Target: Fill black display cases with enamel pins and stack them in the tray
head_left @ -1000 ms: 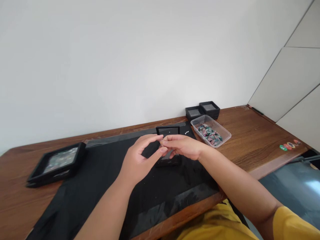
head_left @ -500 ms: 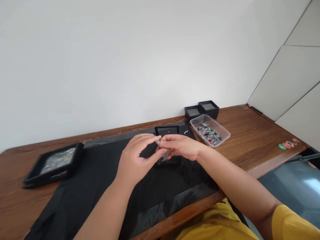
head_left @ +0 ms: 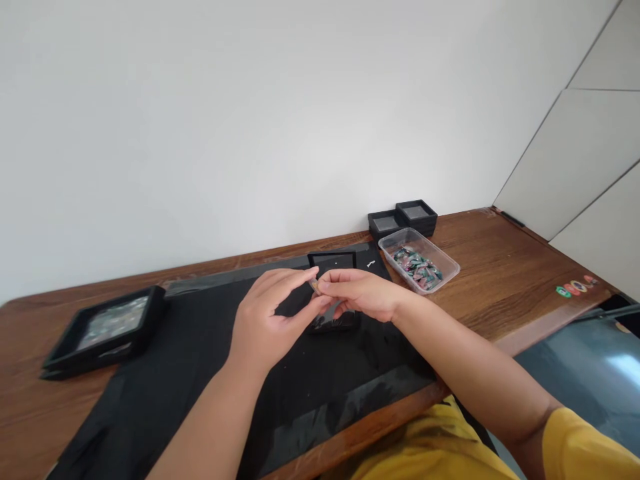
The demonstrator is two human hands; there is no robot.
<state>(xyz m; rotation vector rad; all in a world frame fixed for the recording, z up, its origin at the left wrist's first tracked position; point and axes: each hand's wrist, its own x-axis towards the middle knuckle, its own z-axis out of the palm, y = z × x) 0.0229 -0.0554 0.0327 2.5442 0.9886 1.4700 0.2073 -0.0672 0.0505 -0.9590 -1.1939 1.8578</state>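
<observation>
Above the black mat, my right hand (head_left: 357,293) pinches a small shiny piece (head_left: 315,285) between thumb and fingertips. It looks greyish with a yellowish spot, but its kind is too small to make out. My left hand (head_left: 273,310) meets it from the other side, thumb and forefinger curved round with their tips at the piece. Beneath both hands lies a black frame-like box (head_left: 332,259) with a clear pane, mostly hidden by my fingers. A small white scrap (head_left: 371,263) rests just right of the box.
A clear plastic tub (head_left: 445,272) of small green and pink pieces stands to the right. Behind it are stacked black frames (head_left: 417,212). At left, another black frame (head_left: 107,328) contains many small pieces. Round stickers (head_left: 575,288) mark the brown table (head_left: 495,267). The black mat (head_left: 200,333) covers its middle.
My left fingertips have shifted slightly left, showing a little more of the small piece. My right hand keeps its pinch. The whole view has moved very slightly.
</observation>
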